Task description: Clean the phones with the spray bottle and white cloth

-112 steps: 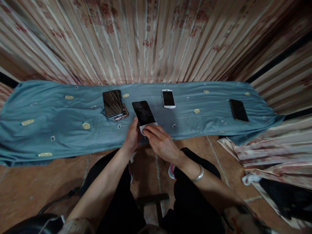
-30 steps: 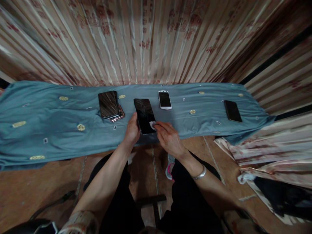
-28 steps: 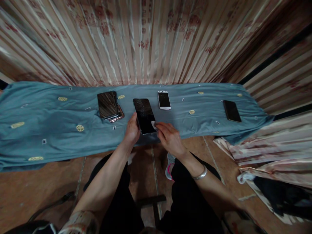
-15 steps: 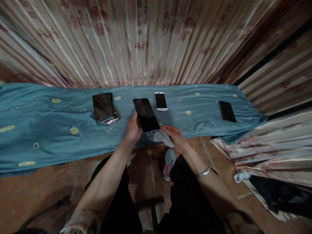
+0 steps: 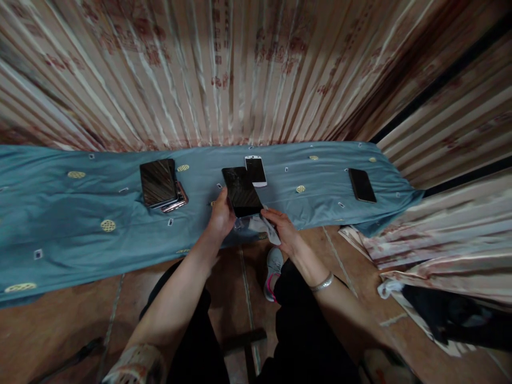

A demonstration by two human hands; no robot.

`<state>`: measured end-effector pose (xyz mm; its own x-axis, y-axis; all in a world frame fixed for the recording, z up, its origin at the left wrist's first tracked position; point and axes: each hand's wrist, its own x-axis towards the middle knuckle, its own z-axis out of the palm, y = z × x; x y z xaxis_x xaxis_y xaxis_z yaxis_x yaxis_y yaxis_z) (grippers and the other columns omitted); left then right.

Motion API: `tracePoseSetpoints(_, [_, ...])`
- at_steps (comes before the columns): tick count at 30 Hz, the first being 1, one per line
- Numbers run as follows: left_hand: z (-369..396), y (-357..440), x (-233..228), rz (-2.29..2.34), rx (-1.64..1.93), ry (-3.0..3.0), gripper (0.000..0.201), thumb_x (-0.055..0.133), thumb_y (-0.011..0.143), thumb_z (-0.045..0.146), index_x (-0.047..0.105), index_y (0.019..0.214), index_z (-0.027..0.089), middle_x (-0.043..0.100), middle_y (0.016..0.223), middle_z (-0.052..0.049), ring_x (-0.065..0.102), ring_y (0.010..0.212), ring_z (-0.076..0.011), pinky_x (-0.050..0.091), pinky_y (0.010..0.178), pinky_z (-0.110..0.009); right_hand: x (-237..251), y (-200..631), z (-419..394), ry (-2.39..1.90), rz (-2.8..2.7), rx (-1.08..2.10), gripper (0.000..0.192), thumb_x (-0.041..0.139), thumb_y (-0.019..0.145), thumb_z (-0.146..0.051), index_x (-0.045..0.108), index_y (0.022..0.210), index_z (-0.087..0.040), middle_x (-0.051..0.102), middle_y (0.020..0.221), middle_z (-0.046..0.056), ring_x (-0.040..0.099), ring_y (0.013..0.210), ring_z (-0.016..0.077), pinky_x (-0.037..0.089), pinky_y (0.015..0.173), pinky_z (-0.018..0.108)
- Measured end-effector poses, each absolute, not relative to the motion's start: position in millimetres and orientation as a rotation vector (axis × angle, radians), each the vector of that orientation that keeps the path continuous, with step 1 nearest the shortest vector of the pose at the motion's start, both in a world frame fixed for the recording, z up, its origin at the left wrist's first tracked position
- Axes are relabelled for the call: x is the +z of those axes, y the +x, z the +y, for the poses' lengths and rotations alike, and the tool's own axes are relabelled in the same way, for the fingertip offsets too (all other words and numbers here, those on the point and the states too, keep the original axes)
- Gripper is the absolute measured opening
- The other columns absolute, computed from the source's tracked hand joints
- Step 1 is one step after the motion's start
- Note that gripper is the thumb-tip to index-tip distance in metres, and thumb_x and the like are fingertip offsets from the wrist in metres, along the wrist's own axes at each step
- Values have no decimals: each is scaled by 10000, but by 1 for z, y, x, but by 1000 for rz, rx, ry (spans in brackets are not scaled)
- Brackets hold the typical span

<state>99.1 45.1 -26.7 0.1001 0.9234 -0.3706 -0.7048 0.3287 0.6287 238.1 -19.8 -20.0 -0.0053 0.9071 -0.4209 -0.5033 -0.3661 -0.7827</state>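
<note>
A: Fingers?
B: Left hand (image 5: 221, 216) fingers clenched on the left edge of the black phone (image 5: 242, 191), thumb up along its side. Right hand (image 5: 285, 230) fingers pinch a white wipe (image 5: 262, 226) at the phone's near right corner.

A: Where's the phone relative to them?
B: Between the two hands, screen up, tilted, raised over the near edge of the desk. Glass looks cracked near the top. Wipe sits just under its lower edge, touching or nearly, can't tell which.

A: Around it?
B: White phone (image 5: 255, 170) just behind, partly overlapped in view by the black one's top corner. Stack of phones (image 5: 160, 184) to the left, near. Another dark phone (image 5: 361, 185) well off to the right. All flat on the blue cloth (image 5: 80, 213) covering the desk. Striped curtain (image 5: 240, 69) behind.

A: Anything blocking?
B: No. Below the hands: dark trousers, a shoe (image 5: 273, 265) on the tiled floor.
</note>
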Motion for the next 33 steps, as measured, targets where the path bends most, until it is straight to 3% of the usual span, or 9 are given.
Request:
tracePoseSetpoints(6, [53,110,-29,780,1199,333,314,508,979,406,716,977,170,793,1054,-79,687,1183,-249,529,1035,-396,-18,244,-13,-1206,-428,1560,225,815,653,-257,621,560,-192,606,473,-64,534,396,66,430,398,156])
tracePoseSetpoints(13, [54,117,-27,695,1157,392,426,456,992,535,710,924,199,772,1057,-90,670,1185,-263,517,1020,-389,-30,254,6,-1282,-367,1461,156,767,713,-220,633,637,-193,639,523,-61,562,408,75,397,368,158])
tracePoseSetpoints(18, [56,119,-26,761,1155,310,373,416,1023,452,670,931,194,730,1133,-85,657,1168,-241,493,1041,-378,-33,258,28,-1312,-321,1376,144,674,746,-159,608,625,-198,619,503,-74,556,414,73,385,362,156])
tracePoseSetpoints(24, [52,123,-27,809,1203,262,198,474,1006,289,648,1045,203,526,1531,-84,527,1388,-232,446,1105,-376,-39,259,54,-1341,-348,1295,153,630,757,-131,620,622,-203,628,511,-64,555,442,88,408,389,173])
tracePoseSetpoints(33, [50,132,-28,846,1234,286,230,483,991,198,691,1085,224,470,1602,-58,456,1473,-221,406,1152,-378,-57,276,88,-1347,-475,1225,136,705,747,-174,615,651,-209,639,537,-63,554,435,92,423,385,182])
